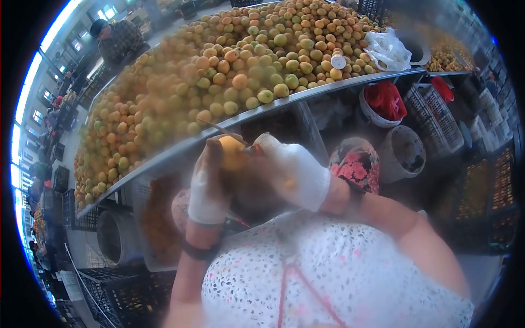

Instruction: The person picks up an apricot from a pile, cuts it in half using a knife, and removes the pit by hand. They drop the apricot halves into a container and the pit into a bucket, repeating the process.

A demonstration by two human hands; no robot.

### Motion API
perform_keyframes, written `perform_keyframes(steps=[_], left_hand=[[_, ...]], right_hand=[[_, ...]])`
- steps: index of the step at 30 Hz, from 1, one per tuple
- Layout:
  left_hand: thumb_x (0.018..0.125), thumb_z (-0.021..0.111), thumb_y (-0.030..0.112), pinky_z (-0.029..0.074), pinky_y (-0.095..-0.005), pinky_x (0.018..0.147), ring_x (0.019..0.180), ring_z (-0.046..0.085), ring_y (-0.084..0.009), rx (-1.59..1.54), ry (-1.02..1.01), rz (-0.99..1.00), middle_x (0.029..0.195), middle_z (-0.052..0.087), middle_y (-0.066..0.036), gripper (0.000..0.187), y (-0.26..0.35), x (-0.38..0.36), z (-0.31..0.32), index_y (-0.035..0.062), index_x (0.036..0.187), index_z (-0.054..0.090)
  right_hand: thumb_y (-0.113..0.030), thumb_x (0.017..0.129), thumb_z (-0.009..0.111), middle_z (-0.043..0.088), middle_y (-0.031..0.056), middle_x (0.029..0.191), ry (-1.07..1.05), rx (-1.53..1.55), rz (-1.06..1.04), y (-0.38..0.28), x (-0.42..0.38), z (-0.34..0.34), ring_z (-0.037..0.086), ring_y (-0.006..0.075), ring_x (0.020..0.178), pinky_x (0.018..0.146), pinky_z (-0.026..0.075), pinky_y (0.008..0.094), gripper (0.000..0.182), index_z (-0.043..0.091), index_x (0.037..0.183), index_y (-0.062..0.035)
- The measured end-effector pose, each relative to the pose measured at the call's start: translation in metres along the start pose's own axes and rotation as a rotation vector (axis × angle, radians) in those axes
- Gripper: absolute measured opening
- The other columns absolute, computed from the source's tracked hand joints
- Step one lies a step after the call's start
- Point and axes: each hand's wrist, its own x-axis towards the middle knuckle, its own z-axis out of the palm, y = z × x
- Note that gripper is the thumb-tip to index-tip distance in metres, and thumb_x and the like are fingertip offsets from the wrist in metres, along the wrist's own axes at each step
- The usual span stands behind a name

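Note:
My left hand (209,183), in a white glove with darkened fingers, is closed around a round yellow-orange fruit (232,154). My right hand (292,172), also gloved in white, is closed just right of the fruit. A thin knife (220,129) runs from the right fingers across the top of the fruit, its tip pointing up and left. The right fingers hide its handle. Both hands are above my lap, in front of the sorting table's metal edge (292,100). Haze on the lens blurs the area between the hands.
A large heap of similar fruit (240,82) covers the table. A white plastic bag (387,50) and white cup (338,62) lie at its right. Buckets (402,153) and crates (435,117) stand right, with a tub (158,218) of orange matter left. Another person (117,41) stands far left.

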Motion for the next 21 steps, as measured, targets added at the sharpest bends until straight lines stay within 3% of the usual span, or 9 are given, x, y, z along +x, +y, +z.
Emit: perform_keyframes(steps=[2,6,11,12,13,14,15,17,21], left_hand=[[0.104,0.048,0.042,0.049,-0.0288,0.088,0.095,0.061,-0.0147,-0.004,0.018,0.002,0.103,0.064,-0.007,0.045,-0.001,0.001,0.000,-0.0001,0.116,0.060],[0.104,0.047,0.041,0.051,-0.0290,0.086,0.093,0.062,-0.0153,0.056,0.066,0.079,0.102,0.063,-0.007,0.044,-0.006,0.007,0.005,0.0006,0.117,0.058],[0.107,0.041,0.038,0.049,-0.0297,0.089,0.098,0.061,-0.0147,-0.012,0.069,0.104,0.104,0.063,-0.007,0.038,-0.014,0.010,0.016,0.0066,0.120,0.058],[0.107,0.041,0.036,0.049,-0.0296,0.089,0.100,0.059,-0.0133,0.078,0.153,0.093,0.107,0.063,-0.007,0.037,-0.017,0.013,0.014,0.0070,0.121,0.058],[0.106,0.042,0.036,0.048,-0.0299,0.089,0.101,0.058,-0.0126,0.515,0.155,0.338,0.110,0.062,-0.007,0.036,-0.020,0.012,0.008,0.0075,0.120,0.058],[0.105,0.048,0.034,0.048,-0.0280,0.088,0.098,0.058,-0.0118,0.479,0.170,0.410,0.107,0.062,-0.006,0.031,-0.030,0.020,0.002,0.0074,0.118,0.059],[0.102,0.056,0.024,0.052,-0.0308,0.086,0.100,0.060,-0.0134,0.058,0.135,0.214,0.109,0.063,-0.006,0.030,-0.038,0.028,-0.005,0.0050,0.125,0.056],[0.102,0.057,0.026,0.051,-0.0265,0.085,0.096,0.060,-0.0109,0.014,0.077,0.263,0.108,0.063,-0.005,0.028,-0.035,0.033,-0.005,0.0056,0.121,0.057],[0.100,0.061,0.023,0.049,-0.0257,0.085,0.096,0.058,-0.0103,-0.010,0.077,0.351,0.104,0.062,-0.005,0.028,-0.030,0.034,0.001,0.0050,0.120,0.057]], right_hand=[[-0.016,0.095,0.064,0.061,0.0187,0.067,0.017,-0.104,-0.094,0.005,-0.002,0.003,0.065,0.0389,0.065,0.052,0.048,0.0423,0.019,0.050,0.097,-0.0031],[-0.016,0.094,0.064,0.060,0.0181,0.066,-0.039,-0.003,-0.008,0.006,0.000,0.005,0.064,0.0387,0.063,0.051,0.048,0.0421,0.019,0.050,0.097,-0.0032],[-0.003,0.093,0.061,0.063,0.0154,0.077,-0.034,0.031,0.035,0.005,0.005,0.005,0.068,0.0265,0.069,0.055,0.049,0.0359,0.013,0.051,0.101,-0.0023],[0.000,0.093,0.060,0.064,0.0137,0.079,-0.035,0.028,0.091,0.008,0.004,0.009,0.068,0.0242,0.071,0.057,0.050,0.0350,0.014,0.052,0.103,-0.0026],[0.003,0.092,0.059,0.064,0.0119,0.082,-0.048,0.041,0.131,0.015,0.002,0.012,0.067,0.0219,0.074,0.059,0.051,0.0342,0.016,0.052,0.105,-0.0028],[0.000,0.095,0.055,0.065,0.0095,0.084,-0.030,-0.052,0.030,0.024,0.004,0.013,0.068,0.0239,0.075,0.061,0.052,0.0342,0.014,0.053,0.109,-0.0023],[-0.005,0.098,0.051,0.065,0.0107,0.086,0.013,0.039,-0.031,0.021,0.006,0.016,0.067,0.0237,0.080,0.065,0.051,0.0347,0.012,0.053,0.109,-0.0003],[-0.011,0.102,0.047,0.065,0.0092,0.097,-0.130,-0.016,0.275,0.016,0.010,0.010,0.065,0.0189,0.088,0.071,0.051,0.0313,0.016,0.054,0.112,-0.0007],[-0.016,0.103,0.049,0.065,0.0071,0.100,-0.096,0.244,0.369,0.026,0.016,0.024,0.063,0.0162,0.091,0.075,0.052,0.0295,0.018,0.056,0.114,-0.0030]])
